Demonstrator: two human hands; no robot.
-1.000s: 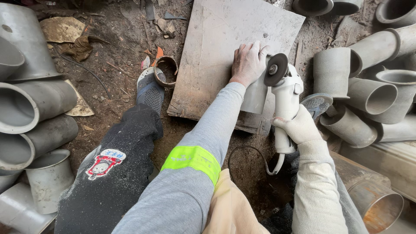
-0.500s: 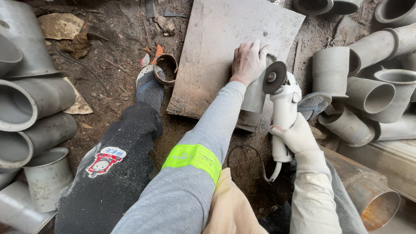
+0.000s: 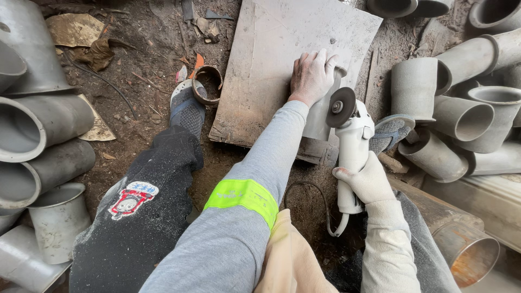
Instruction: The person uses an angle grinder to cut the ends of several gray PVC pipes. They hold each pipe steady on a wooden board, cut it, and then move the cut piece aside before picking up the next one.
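The left hand (image 3: 312, 76), in a pale dusty glove, lies with its fingers spread over the top of a short grey pipe piece (image 3: 321, 116), pressing it against the right edge of a flat grey-brown wooden board (image 3: 271, 65) that lies on the dirt floor (image 3: 135, 92). Its grip is wide and flat, wrapped over the pipe piece rather than curled shut around it. The grey sleeve of this arm carries a bright yellow-green reflective band (image 3: 244, 196) near the elbow.

The right hand (image 3: 370, 182), also gloved in white, has its fingers closed fully round the body of a white angle grinder (image 3: 353, 146). The grinder points away from the person, its dark round disc (image 3: 340, 107) tilted and standing just beside the right side of the pipe piece; whether the disc touches the pipe cannot be told. A thin cable (image 3: 325, 209) loops out from the near end of the grinder.

The pipe piece sits between the board and the grinder, in the middle right of the scene. To the far right lie stacked grey pipe fittings (image 3: 461, 108), and more grey fittings (image 3: 38, 135) lie along the left. A small rusty ring (image 3: 207, 85) rests on the dirt beside a grey shoe (image 3: 187, 108), left of the board. A rusty metal tube (image 3: 461, 244) lies at near right.
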